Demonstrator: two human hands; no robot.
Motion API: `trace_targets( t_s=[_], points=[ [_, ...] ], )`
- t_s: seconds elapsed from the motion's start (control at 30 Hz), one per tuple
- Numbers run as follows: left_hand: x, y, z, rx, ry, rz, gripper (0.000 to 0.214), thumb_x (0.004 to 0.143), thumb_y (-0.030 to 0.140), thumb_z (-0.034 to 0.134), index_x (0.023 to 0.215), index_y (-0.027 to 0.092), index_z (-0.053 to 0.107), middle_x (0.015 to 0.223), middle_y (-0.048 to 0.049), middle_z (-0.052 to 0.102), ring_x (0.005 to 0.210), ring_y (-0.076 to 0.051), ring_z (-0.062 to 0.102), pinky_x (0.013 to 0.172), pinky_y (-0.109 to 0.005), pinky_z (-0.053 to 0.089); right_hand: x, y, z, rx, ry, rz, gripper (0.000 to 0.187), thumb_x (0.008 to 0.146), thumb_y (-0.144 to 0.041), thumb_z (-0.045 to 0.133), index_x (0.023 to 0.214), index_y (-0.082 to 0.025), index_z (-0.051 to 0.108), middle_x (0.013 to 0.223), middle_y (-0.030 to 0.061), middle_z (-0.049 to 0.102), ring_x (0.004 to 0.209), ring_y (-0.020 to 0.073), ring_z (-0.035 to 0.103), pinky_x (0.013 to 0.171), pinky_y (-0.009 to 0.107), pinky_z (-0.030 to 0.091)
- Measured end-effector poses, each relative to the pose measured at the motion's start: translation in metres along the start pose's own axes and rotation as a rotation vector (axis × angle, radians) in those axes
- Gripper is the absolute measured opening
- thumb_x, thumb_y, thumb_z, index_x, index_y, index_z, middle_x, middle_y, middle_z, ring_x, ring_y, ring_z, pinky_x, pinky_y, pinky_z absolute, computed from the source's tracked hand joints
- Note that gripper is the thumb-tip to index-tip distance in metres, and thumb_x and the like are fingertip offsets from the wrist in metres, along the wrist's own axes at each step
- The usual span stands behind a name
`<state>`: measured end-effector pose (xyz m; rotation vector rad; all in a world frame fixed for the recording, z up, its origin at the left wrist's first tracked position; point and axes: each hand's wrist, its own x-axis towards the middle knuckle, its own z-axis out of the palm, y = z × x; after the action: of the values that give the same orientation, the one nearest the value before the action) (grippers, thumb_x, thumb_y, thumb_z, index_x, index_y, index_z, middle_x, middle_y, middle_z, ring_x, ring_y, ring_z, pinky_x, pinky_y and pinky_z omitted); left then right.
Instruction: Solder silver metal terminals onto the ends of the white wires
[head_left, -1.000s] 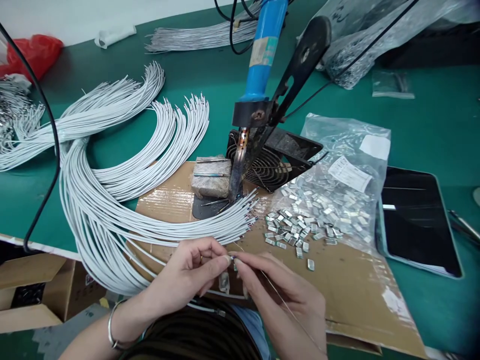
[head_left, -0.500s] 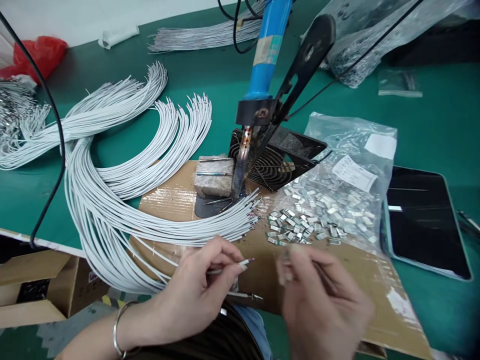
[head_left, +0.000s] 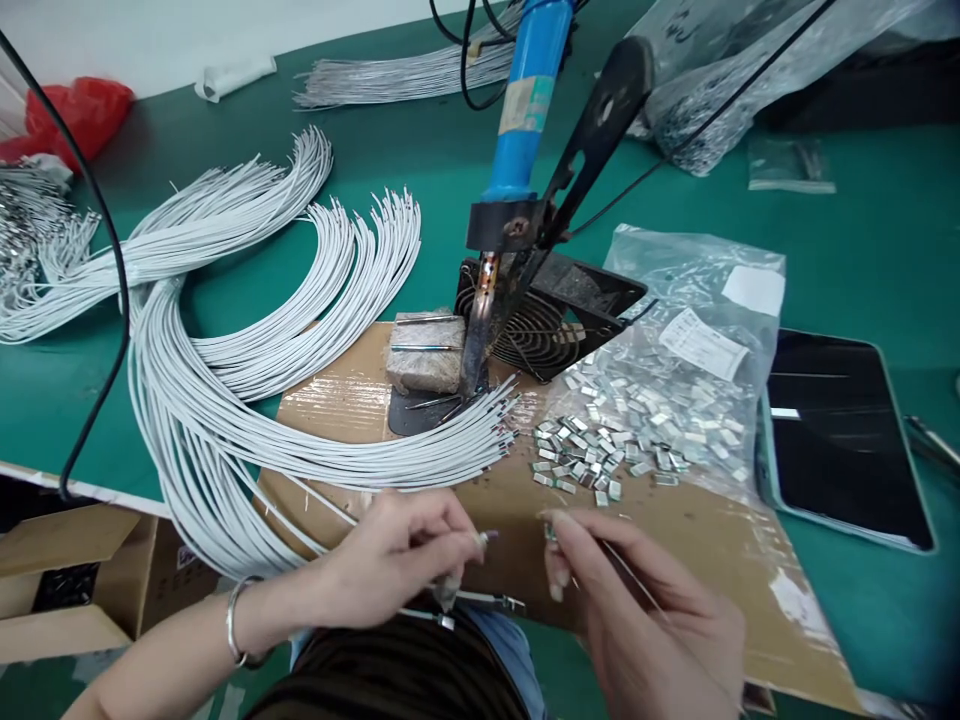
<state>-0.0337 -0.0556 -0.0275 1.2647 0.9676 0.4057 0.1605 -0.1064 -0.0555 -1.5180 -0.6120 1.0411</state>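
Observation:
My left hand [head_left: 409, 545] is closed in a pinch on a white cable, whose stripped end [head_left: 491, 537] sticks out past the fingertips with a purplish wire showing. Across a small gap, my right hand [head_left: 637, 600] pinches a small metal connector [head_left: 551, 530] between thumb and forefinger. A thin metal tool, perhaps tweezers [head_left: 630, 568], also lies within that hand; its full shape is hidden. Beneath the left hand, cables with metal connectors at their ends [head_left: 510, 603] hang over my lap. Loose connectors [head_left: 577, 455] lie in a heap beyond the right hand.
A blue-handled soldering iron [head_left: 525, 140] stands clamped above a stained block [head_left: 426, 352], beside a black fan [head_left: 547, 320]. White cable bundles [head_left: 300, 440] spread leftward over the cardboard [head_left: 750, 570]. A clear bag of connectors [head_left: 697, 330] and a dark-screened tablet [head_left: 840, 440] lie right.
My right hand has shifted left and steadied from a blur, showing the connector in its fingertips. My left hand sits slightly lower, and another connector-ended cable shows beneath it.

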Motion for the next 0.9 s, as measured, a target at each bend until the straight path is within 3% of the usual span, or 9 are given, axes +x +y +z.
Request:
trace_targets(
  t_s=[0.1, 0.2, 0.33, 0.47, 0.67, 0.9],
  points=[
    [0.0, 0.0, -0.002, -0.424, 0.179, -0.12, 0.04, 0.094, 0.053, 0.074, 0.087, 0.016, 0.065, 0.067, 0.0014, 0.062, 0.045, -0.004, 0.031, 0.043, -0.019, 0.021, -0.009, -0.01, 0.012, -0.058, -0.088, -0.009, 0.015, 0.081, -0.037, 0.088, 0.08, -0.023, 0.085, 0.068, 0.0018, 0.069, 0.057, 0.0115, 0.059, 0.05, 0.018, 0.049],
    [-0.001, 0.002, -0.003, -0.54, 0.232, -0.116, 0.041, 0.089, 0.052, 0.081, 0.083, 0.014, 0.066, 0.069, 0.001, 0.061, 0.046, -0.003, 0.027, 0.043, -0.019, 0.014, -0.014, -0.019, 0.026, -0.079, -0.162, -0.031, 0.008, 0.086, -0.033, 0.083, 0.087, -0.027, 0.088, 0.071, 0.0006, 0.067, 0.062, 0.0119, 0.06, 0.056, 0.019, 0.051],
    [-0.002, 0.006, -0.002, -0.555, 0.222, -0.102, 0.041, 0.088, 0.05, 0.083, 0.08, 0.015, 0.063, 0.063, 0.0052, 0.052, 0.047, -0.004, 0.026, 0.045, -0.02, 0.017, -0.017, -0.025, 0.039, -0.076, -0.244, -0.06, 0.014, 0.088, -0.028, 0.08, 0.096, -0.034, 0.089, 0.077, -0.0005, 0.071, 0.069, 0.0118, 0.064, 0.064, 0.018, 0.054],
    [0.0, 0.01, 0.001, -0.494, 0.241, -0.061, 0.041, 0.09, 0.051, 0.081, 0.079, 0.017, 0.06, 0.06, 0.0076, 0.046, 0.05, -0.006, 0.026, 0.048, -0.021, 0.021, -0.015, -0.026, 0.042, -0.065, -0.25, -0.085, 0.019, 0.089, -0.025, 0.08, 0.099, -0.037, 0.089, 0.078, -0.002, 0.073, 0.068, 0.01, 0.064, 0.061, 0.016, 0.051],
    [0.002, 0.009, 0.001, -0.399, 0.278, -0.02, 0.041, 0.091, 0.05, 0.081, 0.079, 0.016, 0.061, 0.067, 0.0029, 0.054, 0.06, -0.009, 0.039, 0.056, -0.023, 0.028, -0.009, -0.02, 0.038, -0.085, -0.284, -0.122, 0.014, 0.09, -0.027, 0.08, 0.098, -0.035, 0.089, 0.07, -0.0021, 0.068, 0.06, 0.0098, 0.061, 0.054, 0.016, 0.05],
    [0.002, 0.007, 0.003, -0.374, 0.283, -0.017, 0.04, 0.092, 0.049, 0.081, 0.08, 0.017, 0.06, 0.064, 0.0053, 0.051, 0.058, -0.009, 0.037, 0.055, -0.023, 0.026, -0.006, -0.013, 0.035, -0.016, -0.324, -0.055, 0.007, 0.089, -0.027, 0.081, 0.089, -0.03, 0.088, 0.069, -0.0014, 0.069, 0.06, 0.0103, 0.062, 0.053, 0.015, 0.05]
  ],
)
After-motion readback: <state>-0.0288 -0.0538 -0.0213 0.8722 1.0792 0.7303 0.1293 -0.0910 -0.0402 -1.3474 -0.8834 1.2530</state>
